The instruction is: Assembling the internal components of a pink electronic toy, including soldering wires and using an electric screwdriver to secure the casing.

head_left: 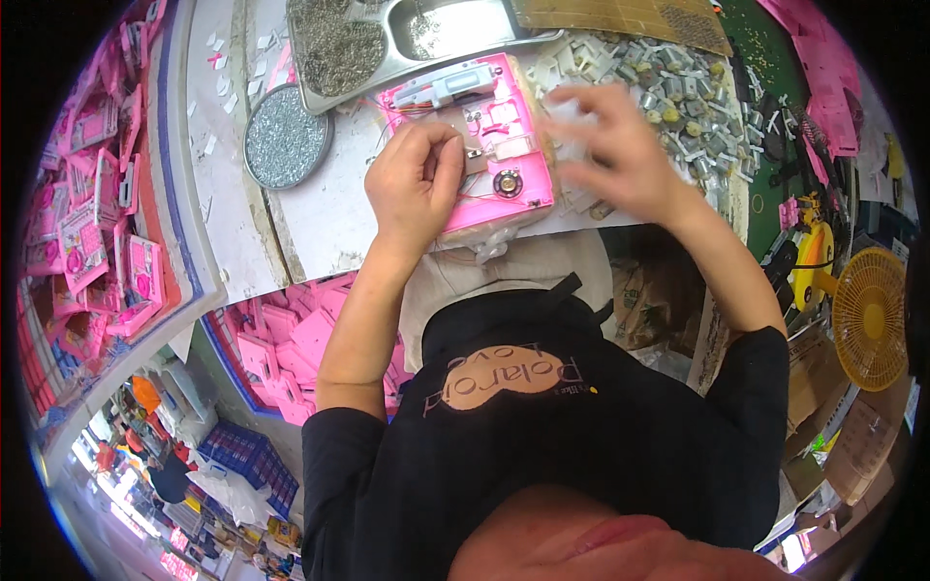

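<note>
A pink plastic toy housing (533, 184) lies on the bench in front of me, its inside facing up. It contains a round black speaker (508, 183), thin wires and a clear-white block (514, 146). Across its far end sits a long grey-white plastic part (444, 85). My left hand (417, 179) is closed over the housing's left side, thumb against curled fingers. A small metal piece (474, 155) shows beside the fingertips; whether they grip it is hidden. At the right edge, my right hand (620, 145) hovers with fingers apart, somewhat blurred, and no held thing is visible.
A round dish of small silvery parts (287, 137) stands left of the housing. Behind it is a metal tray (465, 27) with small screws. Small motors with white fittings (688, 97) are heaped at right. Pink housings (281, 349) fill a bin below; a yellow fan (869, 320) stands right.
</note>
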Available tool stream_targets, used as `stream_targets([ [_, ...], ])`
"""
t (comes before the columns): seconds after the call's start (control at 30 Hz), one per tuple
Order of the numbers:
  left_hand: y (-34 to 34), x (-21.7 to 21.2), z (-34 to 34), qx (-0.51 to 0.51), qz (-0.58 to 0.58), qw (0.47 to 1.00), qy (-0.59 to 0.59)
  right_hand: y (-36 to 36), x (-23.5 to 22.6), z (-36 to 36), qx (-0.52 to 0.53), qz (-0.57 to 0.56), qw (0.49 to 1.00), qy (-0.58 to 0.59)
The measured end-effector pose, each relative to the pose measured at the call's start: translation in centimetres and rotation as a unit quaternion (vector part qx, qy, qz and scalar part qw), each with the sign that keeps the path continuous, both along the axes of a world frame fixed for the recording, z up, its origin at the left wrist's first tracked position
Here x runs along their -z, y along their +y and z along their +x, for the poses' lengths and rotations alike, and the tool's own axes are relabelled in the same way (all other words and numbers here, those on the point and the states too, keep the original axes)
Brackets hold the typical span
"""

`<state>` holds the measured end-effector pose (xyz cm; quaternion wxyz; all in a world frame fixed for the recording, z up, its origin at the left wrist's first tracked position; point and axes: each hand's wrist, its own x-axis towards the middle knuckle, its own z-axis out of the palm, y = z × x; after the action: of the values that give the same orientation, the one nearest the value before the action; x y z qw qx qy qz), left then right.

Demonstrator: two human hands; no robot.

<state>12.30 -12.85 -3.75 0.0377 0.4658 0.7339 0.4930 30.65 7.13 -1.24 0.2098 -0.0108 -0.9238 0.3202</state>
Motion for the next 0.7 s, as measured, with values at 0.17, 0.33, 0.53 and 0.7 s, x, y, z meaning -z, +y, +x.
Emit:
stream_targets([
  [0.17, -0.2, -1.1, -0.1, 0.032, -0.043, 0.998, -0.017, 7.2, -1.0, 1.6, 0.263, 0.267, 0.916, -0.145],
  [0.33, 0.9, -3.5, 0.4, 0.047, -0.019, 0.997, -0.051, 6.5, -1.0, 1.2, 0.279, 0.231, 0.919, -0.153],
  [0.53, 4.9, -7.7, 2.4, 0.237, -0.173, 0.943, -0.156, -0.9, -4.6, 0.5, 0.075, -0.113, 0.989, -0.057],
  [0.7, 5.8, -7.6, 2.4, 0.37, -0.219, 0.864, -0.263, -2.2, -5.7, 2.7, 0.041, -0.158, 0.98, -0.114],
])
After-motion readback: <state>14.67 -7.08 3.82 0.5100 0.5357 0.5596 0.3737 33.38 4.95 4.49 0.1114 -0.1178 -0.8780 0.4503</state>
